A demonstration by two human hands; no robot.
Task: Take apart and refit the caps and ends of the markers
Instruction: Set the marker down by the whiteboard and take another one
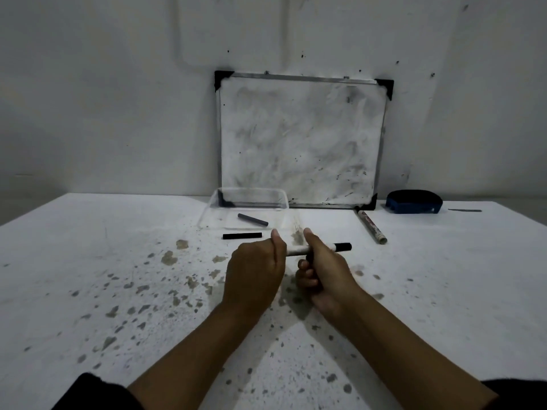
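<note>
Both hands (pixel 284 267) gripping white marker (pixel 299 250), black cap (pixel 342 247) rightward

Whiteboard (pixel 299 137) stands at back of worktop (pixel 88 261), leaning on wall; tray (pixel 225 202) sits just before its left corner, one cap piece (pixel 252 219) inside; second cap piece (pixel 242 235) lies on worktop just before tray; eraser (pixel 413 201) right of whiteboard; loose marker (pixel 371 226) before whiteboard's right corner; held marker (pixel 319 249) between both hands, centre, nearer than tray.
</note>
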